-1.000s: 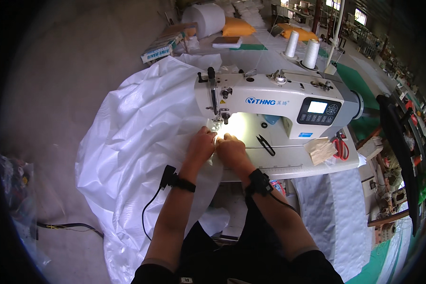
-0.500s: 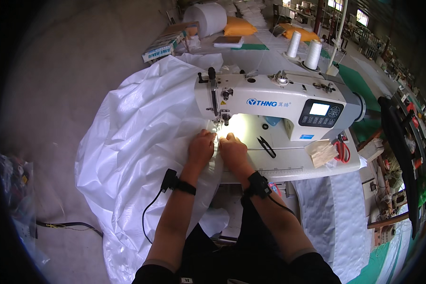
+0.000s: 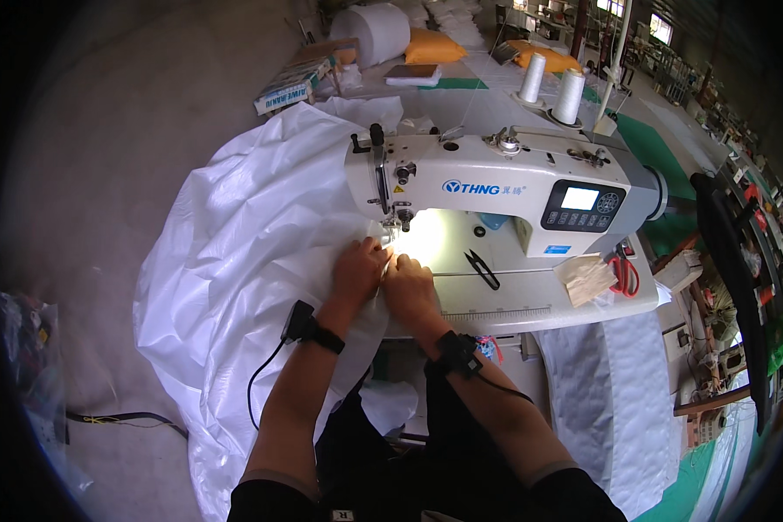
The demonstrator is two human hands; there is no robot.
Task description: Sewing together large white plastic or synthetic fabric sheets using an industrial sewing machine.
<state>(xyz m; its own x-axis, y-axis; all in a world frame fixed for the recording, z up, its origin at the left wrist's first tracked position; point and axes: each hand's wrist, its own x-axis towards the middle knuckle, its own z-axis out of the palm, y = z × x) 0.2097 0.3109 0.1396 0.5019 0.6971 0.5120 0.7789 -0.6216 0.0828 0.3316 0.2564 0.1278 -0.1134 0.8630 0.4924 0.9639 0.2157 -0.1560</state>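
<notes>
A large white plastic-like sheet (image 3: 244,235) spreads over the left side of the sewing machine (image 3: 487,178) and drapes down toward the floor. Just in front of the needle area, my left hand (image 3: 358,271) is closed on the sheet's edge. My right hand (image 3: 409,289) pinches the same edge beside it, fingers bent. The two hands are very close together, under the bright machine lamp. Exactly how the fingertips grip is hidden. Each wrist wears a black strap with a small device and cable.
Black thread snips (image 3: 482,270), a small black disc (image 3: 479,231), a brown paper piece (image 3: 584,279) and red-handled scissors (image 3: 623,276) lie on the machine bed. Two white thread cones (image 3: 568,97) stand behind. A quilted pale sheet (image 3: 613,409) hangs at the right.
My right hand has moved slightly left and toward me, closer to my left hand. My left hand has shifted only a little. The whole view has moved slightly.
</notes>
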